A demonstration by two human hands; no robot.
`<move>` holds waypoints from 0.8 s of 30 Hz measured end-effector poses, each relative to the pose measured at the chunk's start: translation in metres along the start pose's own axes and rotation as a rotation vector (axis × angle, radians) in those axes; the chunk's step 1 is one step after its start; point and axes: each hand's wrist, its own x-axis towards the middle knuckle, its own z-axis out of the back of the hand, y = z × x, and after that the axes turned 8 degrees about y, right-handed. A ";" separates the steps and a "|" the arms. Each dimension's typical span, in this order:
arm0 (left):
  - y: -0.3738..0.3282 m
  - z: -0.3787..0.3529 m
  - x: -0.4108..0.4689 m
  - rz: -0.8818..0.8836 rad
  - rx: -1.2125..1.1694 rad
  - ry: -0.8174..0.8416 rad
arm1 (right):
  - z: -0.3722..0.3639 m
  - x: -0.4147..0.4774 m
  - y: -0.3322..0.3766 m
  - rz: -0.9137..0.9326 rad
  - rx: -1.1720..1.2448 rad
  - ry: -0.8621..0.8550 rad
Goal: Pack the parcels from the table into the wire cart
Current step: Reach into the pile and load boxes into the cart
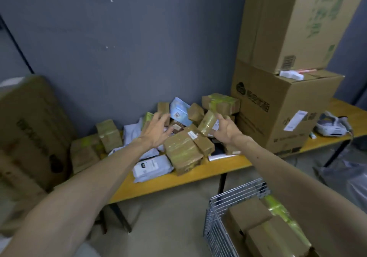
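Parcels (182, 153) heaped on table (198, 174), left hand (156, 129), right hand (226, 128) just above, fingers (161, 117) spread wide

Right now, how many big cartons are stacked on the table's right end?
2. The lower carton stands on the table. The upper carton sits on it and is cut off by the frame's top, so more could be stacked above.

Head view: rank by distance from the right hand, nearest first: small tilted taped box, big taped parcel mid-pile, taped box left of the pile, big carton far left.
1. Small taped box: at the fingers of the right hand, top of the pile.
2. Big taped parcel: just below and left, mid-pile.
3. Taped box: left side of the pile.
4. Big carton: far left, blurred.
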 end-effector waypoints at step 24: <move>0.132 -0.060 0.046 0.016 -0.041 0.238 | -0.082 0.096 0.032 -0.112 -0.243 0.156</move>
